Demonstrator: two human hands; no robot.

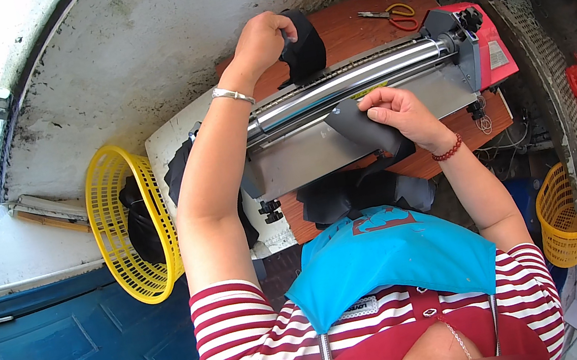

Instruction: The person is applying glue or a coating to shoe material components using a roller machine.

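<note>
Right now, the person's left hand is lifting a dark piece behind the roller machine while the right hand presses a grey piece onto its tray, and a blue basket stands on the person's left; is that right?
Nearly. In the head view the basket is yellow, not blue. The rest holds: the left hand lifts a dark piece behind the roller machine, and the right hand presses a grey piece on its tray.

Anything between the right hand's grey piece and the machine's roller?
Nothing visible. The right hand presses the grey piece flat on the metal feed plate, just below the chrome roller. The left hand holds a black piece behind it.
</note>
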